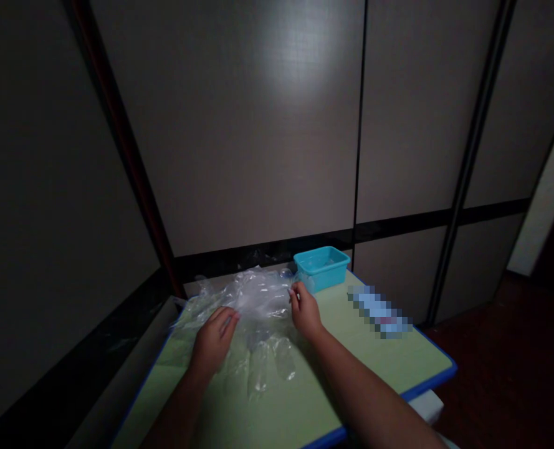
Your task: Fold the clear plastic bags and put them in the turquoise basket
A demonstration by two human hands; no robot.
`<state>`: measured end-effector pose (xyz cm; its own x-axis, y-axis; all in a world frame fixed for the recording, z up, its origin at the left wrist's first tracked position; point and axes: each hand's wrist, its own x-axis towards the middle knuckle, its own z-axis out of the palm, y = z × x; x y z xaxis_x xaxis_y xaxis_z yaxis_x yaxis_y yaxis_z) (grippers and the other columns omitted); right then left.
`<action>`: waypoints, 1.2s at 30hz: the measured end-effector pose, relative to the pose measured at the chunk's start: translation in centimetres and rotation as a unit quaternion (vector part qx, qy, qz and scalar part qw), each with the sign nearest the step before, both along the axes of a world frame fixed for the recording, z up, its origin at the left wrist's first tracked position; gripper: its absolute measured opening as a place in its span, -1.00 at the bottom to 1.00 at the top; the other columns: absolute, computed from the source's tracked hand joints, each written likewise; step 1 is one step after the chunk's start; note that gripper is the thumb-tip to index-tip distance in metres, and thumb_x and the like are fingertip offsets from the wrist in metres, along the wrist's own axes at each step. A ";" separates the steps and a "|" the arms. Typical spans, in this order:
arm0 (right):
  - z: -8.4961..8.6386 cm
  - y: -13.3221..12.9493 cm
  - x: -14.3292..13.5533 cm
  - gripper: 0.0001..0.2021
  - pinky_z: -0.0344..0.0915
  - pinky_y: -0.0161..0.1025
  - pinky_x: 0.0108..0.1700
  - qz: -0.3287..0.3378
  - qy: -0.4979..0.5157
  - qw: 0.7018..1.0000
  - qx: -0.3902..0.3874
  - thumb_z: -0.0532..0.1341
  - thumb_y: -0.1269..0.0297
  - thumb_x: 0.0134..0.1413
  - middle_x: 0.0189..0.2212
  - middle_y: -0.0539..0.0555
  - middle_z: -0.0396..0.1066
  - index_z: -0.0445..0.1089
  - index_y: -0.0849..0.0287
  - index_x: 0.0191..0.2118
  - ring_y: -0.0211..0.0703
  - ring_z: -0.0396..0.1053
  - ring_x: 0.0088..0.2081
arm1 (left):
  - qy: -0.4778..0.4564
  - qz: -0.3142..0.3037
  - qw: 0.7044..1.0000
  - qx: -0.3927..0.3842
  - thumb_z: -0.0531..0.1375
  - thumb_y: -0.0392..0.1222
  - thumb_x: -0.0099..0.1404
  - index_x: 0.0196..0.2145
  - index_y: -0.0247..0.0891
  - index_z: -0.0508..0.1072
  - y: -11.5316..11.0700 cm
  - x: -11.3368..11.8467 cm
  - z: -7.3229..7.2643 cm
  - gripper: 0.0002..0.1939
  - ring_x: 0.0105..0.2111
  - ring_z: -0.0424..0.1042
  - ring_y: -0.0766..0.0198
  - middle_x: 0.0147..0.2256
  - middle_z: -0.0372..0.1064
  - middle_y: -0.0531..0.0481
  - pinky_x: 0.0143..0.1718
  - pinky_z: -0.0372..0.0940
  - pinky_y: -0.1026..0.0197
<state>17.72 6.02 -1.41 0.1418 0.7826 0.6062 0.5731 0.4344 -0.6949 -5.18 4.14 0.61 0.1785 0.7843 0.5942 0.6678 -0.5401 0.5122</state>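
A loose heap of clear disposable plastic gloves (262, 293) lies across the far left part of the table, with glove fingers splayed toward me. My left hand (215, 337) pinches the near left edge of the thin plastic between thumb and fingertips. On the other side, my right hand (305, 308) has its fingers curled together at the right edge of the same plastic. The film between the two hands looks slightly lifted. Which layers belong to one glove I cannot tell.
A turquoise plastic basket (323, 277) stands at the table's back edge, just beyond my right hand. To the right lies a blurred-out bluish packet (379, 312). The pale green table (351, 349) has a blue rim and stands against grey cabinet doors (258, 156).
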 end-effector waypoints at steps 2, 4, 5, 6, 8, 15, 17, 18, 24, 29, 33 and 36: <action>0.0 -0.1 0.1 -0.84 0.06 -0.36 -0.37 0.004 -0.011 1.000 -0.017 -0.05 0.27 0.17 -0.43 0.02 0.30 0.23 0.15 -0.32 -0.23 0.23 -0.40 | -0.007 -0.012 1.000 -0.023 0.04 -0.04 0.20 -0.42 -0.23 0.40 0.2 0.1 -0.2 -0.75 -0.30 0.37 0.16 -0.37 0.38 -0.03 -0.23 0.24 0.20; -0.2 0.0 0.1 -0.89 0.03 -0.36 -0.40 0.019 -0.037 0.997 -0.060 0.01 0.32 0.11 -0.46 0.01 0.30 0.24 0.15 -0.36 -0.23 0.22 -0.43 | -0.014 -0.028 0.998 -0.051 0.09 -0.03 0.14 -0.46 -0.22 0.42 0.3 0.2 -0.7 -0.77 -0.34 0.39 0.16 -0.41 0.40 -0.01 -0.28 0.25 0.21; -0.4 0.1 0.0 -0.92 0.02 -0.36 -0.41 0.028 -0.048 0.995 -0.077 0.04 0.34 0.09 -0.48 0.00 0.29 0.24 0.16 -0.38 -0.24 0.21 -0.44 | -0.020 -0.033 0.997 -0.063 0.10 -0.02 0.13 -0.46 -0.22 0.43 0.3 0.3 -0.9 -0.76 -0.36 0.39 0.17 -0.43 0.41 0.00 -0.31 0.26 0.22; -0.5 0.2 -0.1 -0.93 0.02 -0.37 -0.42 0.036 -0.055 0.994 -0.087 0.05 0.35 0.07 -0.49 0.00 0.29 0.24 0.16 -0.39 -0.24 0.20 -0.45 | -0.029 -0.035 0.996 -0.073 0.11 -0.01 0.12 -0.45 -0.23 0.44 0.3 0.4 -1.1 -0.76 -0.39 0.39 0.18 -0.44 0.41 0.01 -0.34 0.26 0.23; -0.6 0.2 -0.2 -0.92 0.03 -0.38 -0.41 0.057 -0.053 0.994 -0.080 0.04 0.34 0.08 -0.49 -0.02 0.29 0.24 0.16 -0.39 -0.25 0.21 -0.44 | -0.054 -0.032 0.994 -0.088 0.11 0.02 0.13 -0.40 -0.25 0.45 0.3 0.7 -1.3 -0.72 -0.44 0.38 0.21 -0.44 0.42 0.02 -0.39 0.27 0.25; -1.1 0.2 -0.4 -0.90 0.08 -0.38 -0.38 0.165 -0.066 0.981 -0.071 0.09 0.37 0.02 -0.51 -0.03 0.30 0.27 0.19 -0.48 -0.27 0.22 -0.43 | -0.151 0.005 0.983 -0.100 0.07 0.18 0.09 -0.49 -0.25 0.42 0.9 0.2 -0.3 -0.59 -0.24 0.33 0.09 -0.38 0.39 -0.07 -0.23 0.24 0.18; -1.1 0.1 -0.4 -0.85 0.07 -0.36 -0.40 0.166 -0.078 0.980 -0.078 0.12 0.33 0.02 -0.54 -0.01 0.29 0.27 0.20 -0.52 -0.27 0.21 -0.47 | -0.171 0.011 0.978 -0.116 -0.01 0.24 0.12 -0.51 -0.24 0.37 0.8 0.2 -0.3 -0.53 -0.26 0.32 0.11 -0.41 0.36 -0.06 -0.27 0.23 0.19; -0.9 0.0 -0.4 -0.83 0.08 -0.35 -0.40 0.153 -0.073 0.983 -0.071 0.11 0.29 0.04 -0.53 0.00 0.29 0.28 0.20 -0.51 -0.26 0.21 -0.46 | -0.173 0.002 0.976 -0.135 -0.04 0.26 0.12 -0.54 -0.23 0.34 0.7 0.4 -0.4 -0.51 -0.32 0.33 0.14 -0.47 0.33 -0.04 -0.33 0.24 0.20; 1.0 -1.3 -0.4 -0.80 0.15 -0.32 -0.33 0.155 0.018 0.988 0.010 0.09 0.18 0.07 -0.37 0.05 0.29 0.31 0.21 -0.29 -0.22 0.23 -0.34 | -0.138 -0.131 0.938 -0.290 0.07 0.24 0.07 -0.62 -0.25 0.23 -1.2 3.7 -2.0 -0.54 -0.72 0.09 0.40 -0.71 0.10 0.17 -0.70 0.03 0.34; 0.9 -2.1 -1.2 -0.72 0.08 -0.39 -0.44 0.374 -0.011 0.915 -0.152 0.22 0.09 -0.09 -0.59 -0.08 0.16 0.26 0.23 -0.53 -0.34 0.13 -0.50 | -0.169 -0.170 0.919 -0.313 0.08 0.19 0.09 -0.55 -0.25 0.24 -1.6 4.4 -1.7 -0.59 -0.71 0.08 0.42 -0.70 0.09 0.19 -0.69 0.01 0.36; 0.2 -1.3 -1.0 -0.72 0.01 -0.42 -0.53 0.293 -0.048 0.933 -0.203 0.13 0.16 0.01 -0.64 -0.11 0.08 0.16 0.21 -0.58 -0.39 0.06 -0.57 | -0.165 -0.177 0.915 -0.324 0.10 0.16 0.08 -0.54 -0.26 0.24 -1.3 3.4 -1.4 -0.61 -0.64 0.23 0.37 -0.65 0.20 0.13 -0.60 0.13 0.33; 0.1 -0.2 -0.1 -0.78 0.03 -0.43 -0.53 0.197 -0.080 0.951 -0.223 0.05 0.25 0.06 -0.64 -0.09 0.16 0.20 0.23 -0.54 -0.39 0.10 -0.59 | -0.144 -0.169 0.916 -0.333 0.14 0.09 0.06 -0.51 -0.27 0.28 -1.1 2.7 -1.3 -0.67 -0.60 0.29 0.34 -0.60 0.26 0.11 -0.57 0.19 0.31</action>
<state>17.64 5.85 -1.34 -0.2820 0.9402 0.1910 0.5412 0.3203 -0.7775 -2.52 3.01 -0.71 0.3899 0.9186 0.0644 0.3049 -0.1947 0.9323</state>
